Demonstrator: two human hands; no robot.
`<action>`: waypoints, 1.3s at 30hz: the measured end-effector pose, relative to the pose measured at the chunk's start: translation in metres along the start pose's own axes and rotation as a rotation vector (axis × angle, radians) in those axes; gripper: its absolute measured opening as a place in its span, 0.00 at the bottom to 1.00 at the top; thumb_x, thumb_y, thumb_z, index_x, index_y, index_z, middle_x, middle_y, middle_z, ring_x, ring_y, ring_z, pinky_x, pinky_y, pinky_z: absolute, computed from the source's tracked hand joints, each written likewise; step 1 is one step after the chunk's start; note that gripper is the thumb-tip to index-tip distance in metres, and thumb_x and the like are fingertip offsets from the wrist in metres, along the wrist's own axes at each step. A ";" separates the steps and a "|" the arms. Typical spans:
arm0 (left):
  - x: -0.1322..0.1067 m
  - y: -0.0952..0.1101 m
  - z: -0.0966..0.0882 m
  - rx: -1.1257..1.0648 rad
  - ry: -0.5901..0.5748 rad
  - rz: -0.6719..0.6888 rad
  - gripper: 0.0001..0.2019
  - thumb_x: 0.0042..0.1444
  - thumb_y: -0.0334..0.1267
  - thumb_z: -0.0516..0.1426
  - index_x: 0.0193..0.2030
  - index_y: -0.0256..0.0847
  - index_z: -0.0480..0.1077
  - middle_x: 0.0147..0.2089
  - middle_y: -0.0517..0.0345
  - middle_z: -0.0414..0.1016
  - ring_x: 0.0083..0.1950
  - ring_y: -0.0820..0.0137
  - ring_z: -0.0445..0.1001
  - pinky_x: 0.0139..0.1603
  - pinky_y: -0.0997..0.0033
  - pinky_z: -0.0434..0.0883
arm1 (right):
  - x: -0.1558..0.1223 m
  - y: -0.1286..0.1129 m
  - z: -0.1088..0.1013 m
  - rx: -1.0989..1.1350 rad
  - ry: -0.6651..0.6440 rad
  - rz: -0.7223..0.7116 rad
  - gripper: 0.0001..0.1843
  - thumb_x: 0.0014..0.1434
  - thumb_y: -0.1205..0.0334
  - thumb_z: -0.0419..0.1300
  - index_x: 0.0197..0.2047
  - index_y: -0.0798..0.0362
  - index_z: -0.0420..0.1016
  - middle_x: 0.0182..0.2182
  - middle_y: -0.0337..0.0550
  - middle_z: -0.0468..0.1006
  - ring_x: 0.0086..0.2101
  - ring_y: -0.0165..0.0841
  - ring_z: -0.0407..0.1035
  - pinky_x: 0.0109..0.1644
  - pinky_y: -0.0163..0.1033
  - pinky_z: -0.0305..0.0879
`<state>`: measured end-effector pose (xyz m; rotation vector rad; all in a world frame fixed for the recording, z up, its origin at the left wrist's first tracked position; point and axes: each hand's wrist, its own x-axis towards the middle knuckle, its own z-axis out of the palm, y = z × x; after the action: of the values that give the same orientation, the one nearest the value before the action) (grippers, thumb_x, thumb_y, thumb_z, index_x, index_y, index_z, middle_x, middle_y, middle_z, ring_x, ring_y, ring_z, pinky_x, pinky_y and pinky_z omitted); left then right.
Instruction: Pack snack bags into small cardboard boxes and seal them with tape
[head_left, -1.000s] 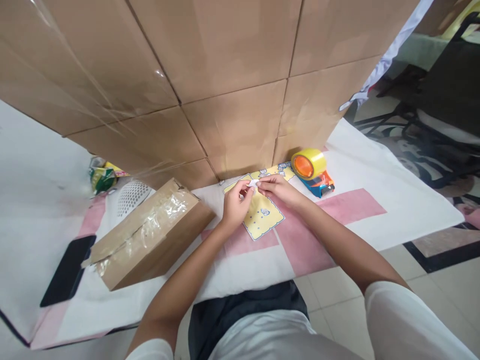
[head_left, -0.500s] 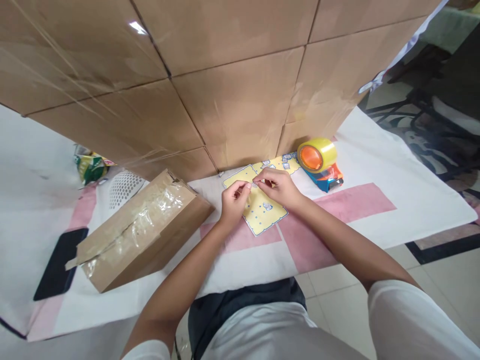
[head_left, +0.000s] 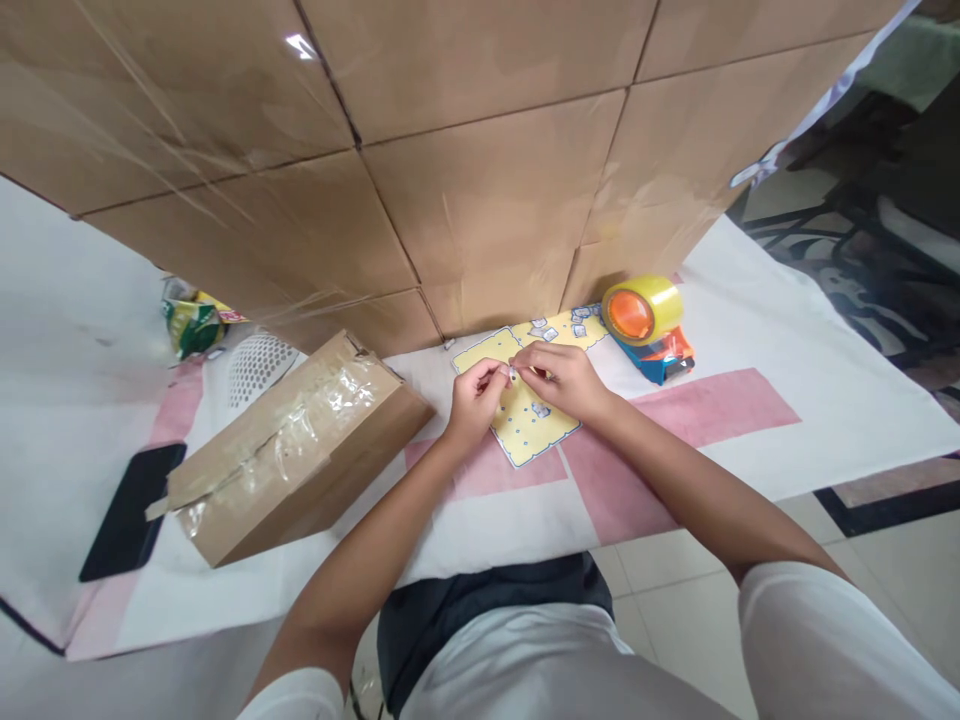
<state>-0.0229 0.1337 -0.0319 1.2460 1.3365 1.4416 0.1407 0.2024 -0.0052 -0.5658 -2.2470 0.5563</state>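
Note:
Over a yellow card with a blue wavy border (head_left: 529, 436), my left hand (head_left: 478, 402) and my right hand (head_left: 564, 378) meet, fingertips pinched close together. Between them is a small whitish piece (head_left: 513, 374), too tiny to identify; both hands appear closed on it. A small pale printed piece (head_left: 541, 410) lies on the card below my right hand. Behind the hands, another yellow card (head_left: 564, 327) carries several small white pieces (head_left: 550, 334) with dark edges. My fingers partly cover the cards.
A wall of taped cardboard boxes (head_left: 487, 190) rises behind the cards. To the left are a taped carton (head_left: 292, 450), a black phone (head_left: 132, 515), a white perforated object (head_left: 259, 368) and a green packet (head_left: 193, 325). A yellow tape roll (head_left: 643, 309) sits on a blue-orange dispenser (head_left: 660, 358) at right.
The view has shifted slightly, so the scene sits a little further right. My fingertips have drawn closer together around the small whitish piece.

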 end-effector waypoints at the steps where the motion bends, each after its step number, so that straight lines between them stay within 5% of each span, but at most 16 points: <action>1: 0.000 0.000 0.000 -0.002 0.000 -0.002 0.13 0.62 0.46 0.59 0.31 0.41 0.71 0.29 0.59 0.73 0.31 0.72 0.71 0.35 0.72 0.69 | 0.000 0.000 0.000 0.000 0.001 0.000 0.13 0.70 0.64 0.54 0.38 0.52 0.79 0.37 0.49 0.84 0.34 0.33 0.76 0.36 0.38 0.68; 16: 0.005 -0.012 -0.004 0.015 0.180 -0.001 0.14 0.67 0.46 0.55 0.32 0.43 0.65 0.28 0.62 0.67 0.31 0.73 0.67 0.35 0.73 0.66 | -0.002 0.021 -0.016 0.035 0.003 0.063 0.11 0.68 0.63 0.56 0.42 0.48 0.82 0.43 0.48 0.85 0.45 0.40 0.79 0.50 0.46 0.73; 24: 0.007 -0.020 -0.007 0.036 0.191 0.040 0.13 0.68 0.45 0.53 0.33 0.43 0.65 0.30 0.63 0.66 0.31 0.74 0.66 0.34 0.74 0.65 | 0.000 0.039 -0.015 -0.174 -0.302 0.305 0.06 0.60 0.62 0.65 0.33 0.53 0.82 0.37 0.46 0.77 0.32 0.33 0.70 0.35 0.38 0.59; 27: 0.006 -0.020 -0.008 0.076 0.186 0.065 0.13 0.69 0.45 0.52 0.34 0.43 0.65 0.30 0.62 0.67 0.30 0.74 0.65 0.33 0.73 0.64 | 0.002 0.036 -0.012 -0.110 -0.234 0.325 0.07 0.57 0.67 0.65 0.40 0.53 0.83 0.39 0.45 0.75 0.34 0.32 0.68 0.37 0.38 0.59; 31: 0.005 -0.017 -0.010 0.177 0.153 0.134 0.13 0.68 0.47 0.54 0.35 0.43 0.68 0.31 0.61 0.69 0.32 0.72 0.68 0.35 0.72 0.65 | 0.007 0.014 -0.007 0.244 -0.109 0.377 0.14 0.61 0.55 0.66 0.46 0.53 0.82 0.33 0.40 0.73 0.28 0.28 0.60 0.34 0.38 0.58; 35: 0.001 -0.006 -0.008 0.296 0.104 0.199 0.11 0.67 0.45 0.55 0.36 0.43 0.70 0.32 0.59 0.73 0.34 0.70 0.70 0.40 0.69 0.66 | 0.007 -0.008 0.001 0.503 -0.040 0.437 0.16 0.60 0.48 0.66 0.39 0.53 0.79 0.29 0.39 0.73 0.29 0.30 0.63 0.34 0.38 0.59; 39: -0.027 0.034 -0.028 0.618 0.045 0.354 0.11 0.67 0.41 0.55 0.52 0.45 0.74 0.43 0.53 0.79 0.40 0.67 0.76 0.46 0.66 0.69 | 0.005 -0.016 0.001 0.495 0.051 0.441 0.12 0.60 0.52 0.66 0.34 0.53 0.78 0.26 0.38 0.71 0.28 0.30 0.62 0.33 0.38 0.58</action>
<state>-0.0427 0.0971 -0.0012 1.9352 1.7309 1.3291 0.1329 0.1922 0.0055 -0.8013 -1.8350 1.2587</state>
